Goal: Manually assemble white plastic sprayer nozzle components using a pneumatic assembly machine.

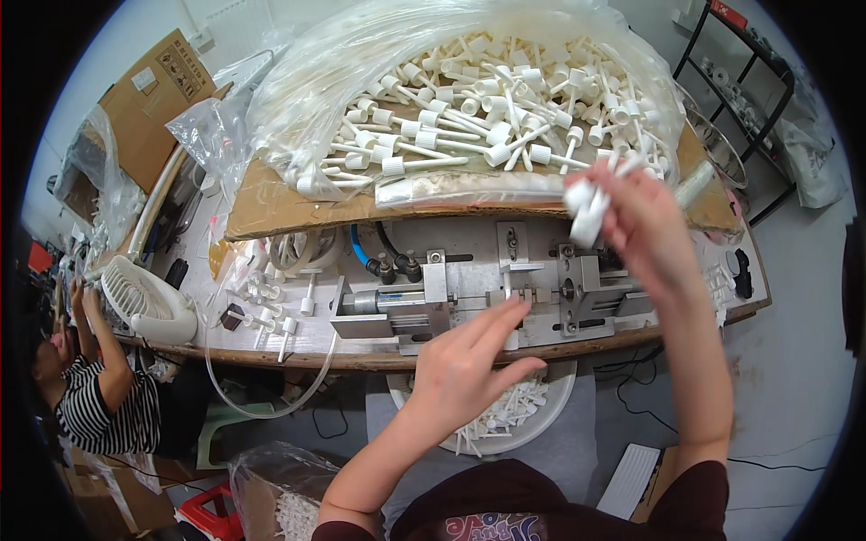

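My right hand [645, 221] is raised at the right, between the heap and the metal fixture. Its fingers are closed around several white stemmed caps [588, 224], slightly blurred. My left hand [465, 361] reaches over the front of the metal fixture [379, 320], its fingers stretched out and the thumb apart. Its fingertips are at a white stem [508, 281] in the middle of the fixture; whether they touch it I cannot tell. Behind both hands, a large heap of white ribbed caps with long stems [451, 131] lies on cardboard [298, 212] under clear plastic film [298, 99].
Loose caps [262, 307] lie on the bench left of the fixture, near a clear hose [212, 361]. Below the bench edge stands a white basin [555, 415] with more parts. A white fan [149, 302] is at the left, beside a seated person in stripes [108, 410].
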A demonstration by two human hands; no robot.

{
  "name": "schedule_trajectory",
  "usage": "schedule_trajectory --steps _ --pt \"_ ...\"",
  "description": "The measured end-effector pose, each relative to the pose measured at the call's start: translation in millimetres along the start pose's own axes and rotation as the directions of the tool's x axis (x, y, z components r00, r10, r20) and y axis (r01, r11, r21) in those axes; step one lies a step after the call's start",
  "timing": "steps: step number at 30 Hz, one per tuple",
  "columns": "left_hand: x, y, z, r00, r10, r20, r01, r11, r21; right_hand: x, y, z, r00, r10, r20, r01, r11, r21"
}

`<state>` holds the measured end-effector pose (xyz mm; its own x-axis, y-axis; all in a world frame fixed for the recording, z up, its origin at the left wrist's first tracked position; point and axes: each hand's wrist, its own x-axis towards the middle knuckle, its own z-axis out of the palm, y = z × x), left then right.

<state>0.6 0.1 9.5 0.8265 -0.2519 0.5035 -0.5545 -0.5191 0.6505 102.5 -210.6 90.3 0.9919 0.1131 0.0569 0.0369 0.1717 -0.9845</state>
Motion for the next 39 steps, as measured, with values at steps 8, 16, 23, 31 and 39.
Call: schedule_trajectory --steps 8,16,23,31,39 --pt "0.2 12.4 -7.3 0.969 0.198 -0.145 -0.208 0.976 -0.059 -79.0 51.2 29.1 0.95 0.3 0.085 -0.311 0.931 0.192" --pt "-17.6 9.1 -1.7 0.999 -0.014 -0.036 0.014 1.0 -0.003 -96.8 59.0 4.1 0.986 0.05 -0.158 -0.038 0.996 0.082" --pt "-13.4 -7.1 12.6 0.985 0.151 0.089 -0.173 0.921 0.348 -111.1 64.6 1.5 0.978 0.169 -0.126 -0.153 0.98 0.125" --pt "-8.5 -5.4 7.6 0.986 0.116 0.121 -0.154 0.91 0.385 -116.2 77.3 11.0 0.963 0.167 -0.212 -0.161 0.986 0.046" --pt "-21.4 22.1 6.1 0.992 0.124 0.019 -0.113 0.949 -0.295 -121.7 83.2 31.2 0.983 0.147 -0.11 -0.158 0.983 -0.097"
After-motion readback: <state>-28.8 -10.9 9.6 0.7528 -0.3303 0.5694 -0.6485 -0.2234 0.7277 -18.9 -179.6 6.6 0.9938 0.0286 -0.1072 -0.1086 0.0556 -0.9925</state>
